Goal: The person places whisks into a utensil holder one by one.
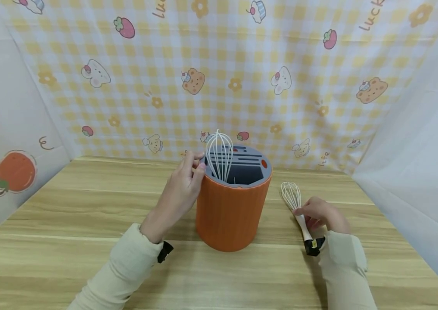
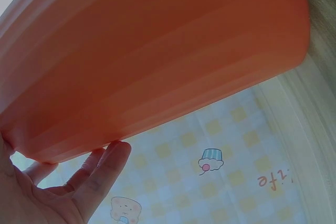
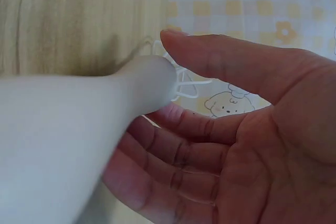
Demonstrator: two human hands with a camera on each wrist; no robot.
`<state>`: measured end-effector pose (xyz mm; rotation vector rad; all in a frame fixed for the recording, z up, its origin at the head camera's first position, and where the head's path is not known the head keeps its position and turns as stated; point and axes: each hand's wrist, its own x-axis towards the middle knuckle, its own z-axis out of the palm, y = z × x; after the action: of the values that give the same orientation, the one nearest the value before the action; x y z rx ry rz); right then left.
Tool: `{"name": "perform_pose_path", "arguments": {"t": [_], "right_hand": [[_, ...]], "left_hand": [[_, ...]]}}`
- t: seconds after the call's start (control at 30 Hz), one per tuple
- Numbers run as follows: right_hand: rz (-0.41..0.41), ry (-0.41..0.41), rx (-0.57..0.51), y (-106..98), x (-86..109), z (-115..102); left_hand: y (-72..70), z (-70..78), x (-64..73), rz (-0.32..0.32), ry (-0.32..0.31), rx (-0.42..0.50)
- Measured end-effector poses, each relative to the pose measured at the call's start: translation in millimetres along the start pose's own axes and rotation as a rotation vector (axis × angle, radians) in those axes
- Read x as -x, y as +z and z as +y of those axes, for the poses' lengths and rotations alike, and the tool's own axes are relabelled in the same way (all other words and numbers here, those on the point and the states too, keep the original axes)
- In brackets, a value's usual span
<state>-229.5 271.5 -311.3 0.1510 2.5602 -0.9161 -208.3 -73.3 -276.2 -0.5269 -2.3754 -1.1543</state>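
Observation:
A white whisk (image 1: pixel 300 217) with a pale handle lies at a slant over the right side of the table. My right hand (image 1: pixel 317 214) pinches it near the neck, where the wires meet the handle. In the right wrist view, the thumb and index finger are at the top of the whisk handle (image 3: pixel 63 124). My left hand (image 1: pixel 180 185) touches the upper left side of an orange utensil holder (image 1: pixel 230 219), its fingers fairly straight against the wall in the left wrist view. Another white whisk (image 1: pixel 219 157) stands wires-up in the holder's front compartment, its handle hidden.
The holder's grey top insert (image 1: pixel 247 156) has narrow slots behind a larger opening. Underneath is a wood-grain table (image 1: pixel 98 206). A yellow checked cloth (image 1: pixel 219 56) hangs behind, with white cloth on both sides. A black wrist camera (image 1: pixel 313 246) overlaps the lower handle.

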Motion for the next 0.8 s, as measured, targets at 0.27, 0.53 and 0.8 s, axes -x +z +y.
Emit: {"name": "perform_pose_path", "arguments": {"t": [0.27, 0.53, 0.8], "right_hand": [[-0.009, 0.006, -0.003, 1.0, -3.2, 1.7], [0.001, -0.003, -0.017, 0.6, -3.7, 1.7], [0.030, -0.115, -0.086, -4.9, -0.9, -0.1]], "left_hand": [[0.6, 0.0, -0.2, -0.004, -0.004, 0.002], [0.3, -0.6, 0.1, -0.006, -0.002, -0.002], [0.7, -0.9, 0.3, -0.007, -0.011, -0.004]]}}
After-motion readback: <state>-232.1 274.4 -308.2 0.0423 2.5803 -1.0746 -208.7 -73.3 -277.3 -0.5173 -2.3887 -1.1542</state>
